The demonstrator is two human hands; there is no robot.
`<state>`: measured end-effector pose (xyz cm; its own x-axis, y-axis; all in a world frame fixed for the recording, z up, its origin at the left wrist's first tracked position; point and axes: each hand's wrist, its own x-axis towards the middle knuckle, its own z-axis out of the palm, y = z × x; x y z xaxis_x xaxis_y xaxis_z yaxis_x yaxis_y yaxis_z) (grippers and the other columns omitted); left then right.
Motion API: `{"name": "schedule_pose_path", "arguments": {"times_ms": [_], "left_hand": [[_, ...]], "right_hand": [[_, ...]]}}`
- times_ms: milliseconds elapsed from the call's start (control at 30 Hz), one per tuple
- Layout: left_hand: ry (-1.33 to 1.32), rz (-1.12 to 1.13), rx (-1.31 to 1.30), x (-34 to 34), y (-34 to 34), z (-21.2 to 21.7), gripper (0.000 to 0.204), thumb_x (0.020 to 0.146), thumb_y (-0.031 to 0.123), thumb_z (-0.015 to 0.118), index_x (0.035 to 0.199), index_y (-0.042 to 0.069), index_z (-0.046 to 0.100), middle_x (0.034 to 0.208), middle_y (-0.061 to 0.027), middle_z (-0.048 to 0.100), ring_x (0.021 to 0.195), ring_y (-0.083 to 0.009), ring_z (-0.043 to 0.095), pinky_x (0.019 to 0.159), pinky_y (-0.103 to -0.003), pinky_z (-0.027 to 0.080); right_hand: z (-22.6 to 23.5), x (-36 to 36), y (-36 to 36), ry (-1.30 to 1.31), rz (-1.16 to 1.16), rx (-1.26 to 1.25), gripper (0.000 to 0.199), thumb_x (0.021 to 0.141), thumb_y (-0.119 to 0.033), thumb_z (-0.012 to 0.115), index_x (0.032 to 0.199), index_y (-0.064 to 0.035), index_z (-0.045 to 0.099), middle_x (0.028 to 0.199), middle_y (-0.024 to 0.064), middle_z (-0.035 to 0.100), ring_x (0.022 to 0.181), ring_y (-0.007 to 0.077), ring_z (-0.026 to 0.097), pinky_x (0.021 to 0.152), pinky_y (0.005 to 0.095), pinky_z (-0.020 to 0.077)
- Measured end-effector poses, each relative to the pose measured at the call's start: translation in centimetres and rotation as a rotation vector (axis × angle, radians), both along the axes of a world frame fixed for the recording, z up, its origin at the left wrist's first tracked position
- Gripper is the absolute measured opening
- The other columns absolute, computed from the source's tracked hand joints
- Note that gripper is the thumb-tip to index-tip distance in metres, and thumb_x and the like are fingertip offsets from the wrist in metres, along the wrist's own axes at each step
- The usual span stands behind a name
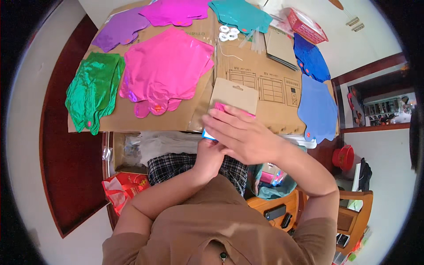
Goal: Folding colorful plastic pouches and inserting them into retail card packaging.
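A brown hang card (234, 92) with a slot near its top lies at the cardboard's front edge, partly under my hands. My right hand (245, 134) rests flat across its lower part, fingers stretched out. Beneath those fingers shows some shiny pink foil (219, 106). My left hand (209, 157) is closed at the card's lower end, beside a blue-and-white edge (207, 135); its fingertips are hidden. A stack of flat pink foil balloons (165, 70) is spread to the left of the card.
Green (93, 90), purple (119, 31), magenta (176, 11), teal (243, 15) and blue (317, 108) foil balloons ring the cardboard (251, 62). White ribbon rolls (228, 33), clear tubes (258, 42), stacked cards (282, 46) and a red basket (308, 26) stand behind. A teal-lined bin (276, 192) sits below.
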<state>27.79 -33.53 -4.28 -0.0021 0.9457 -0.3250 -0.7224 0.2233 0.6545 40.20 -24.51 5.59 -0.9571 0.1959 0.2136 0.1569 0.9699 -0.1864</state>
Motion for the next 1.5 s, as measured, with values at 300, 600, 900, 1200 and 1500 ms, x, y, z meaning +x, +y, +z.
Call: {"name": "schedule_pose_path", "arguments": {"times_ms": [300, 600, 900, 1200, 1500], "left_hand": [[-0.006, -0.040, -0.123, -0.3, 0.5, 1.6, 0.025, 0.092, 0.013, 0.060, 0.112, 0.000, 0.057, 0.106, -0.0093, 0.063, 0.091, -0.0180, 0.064, 0.078, -0.032, 0.055], [0.047, -0.063, -0.113, -0.3, 0.2, 0.9, 0.023, 0.093, 0.014, 0.059, 0.111, 0.000, 0.057, 0.102, -0.0076, 0.064, 0.089, -0.0157, 0.065, 0.077, -0.030, 0.057], [0.011, -0.061, -0.175, -0.2, 0.6, 1.5, 0.018, 0.093, 0.012, 0.059, 0.106, 0.000, 0.060, 0.097, -0.0074, 0.064, 0.082, -0.0157, 0.066, 0.070, -0.026, 0.057], [-0.044, -0.136, -0.268, -0.9, 0.6, 1.5, 0.021, 0.091, 0.015, 0.060, 0.106, 0.001, 0.061, 0.094, -0.0077, 0.065, 0.081, -0.0165, 0.066, 0.073, -0.031, 0.056], [-0.118, -0.233, -0.197, -1.2, 0.5, 1.3, 0.026, 0.093, 0.017, 0.057, 0.116, 0.005, 0.054, 0.097, -0.0095, 0.066, 0.083, -0.0201, 0.068, 0.073, -0.035, 0.056]], "right_hand": [[-2.7, 0.3, 2.8, -0.165, -0.051, -0.296, 0.083, 0.092, -0.060, 0.038, 0.147, -0.0002, 0.022, 0.155, 0.0190, 0.016, 0.145, 0.0316, 0.014, 0.117, 0.0468, 0.0072], [-2.8, 0.6, 2.6, -0.220, -0.168, -0.095, 0.078, 0.093, -0.053, 0.041, 0.147, -0.0009, 0.023, 0.154, 0.0183, 0.020, 0.144, 0.0306, 0.016, 0.116, 0.0484, 0.0088], [-0.1, 1.0, 2.6, -0.062, -0.164, -0.153, 0.085, 0.090, -0.062, 0.038, 0.148, -0.0009, 0.023, 0.154, 0.0189, 0.019, 0.145, 0.0318, 0.015, 0.116, 0.0492, 0.0076], [-2.0, 0.6, 2.2, -0.089, -0.106, -0.334, 0.086, 0.089, -0.057, 0.045, 0.147, 0.0014, 0.020, 0.154, 0.0228, 0.016, 0.144, 0.0347, 0.013, 0.116, 0.0488, 0.0084], [-2.6, 0.6, 0.4, -0.190, -0.186, -0.200, 0.099, 0.078, -0.041, 0.069, 0.146, 0.0068, 0.015, 0.152, 0.0288, 0.013, 0.144, 0.0389, 0.011, 0.117, 0.0488, 0.0085]]}}
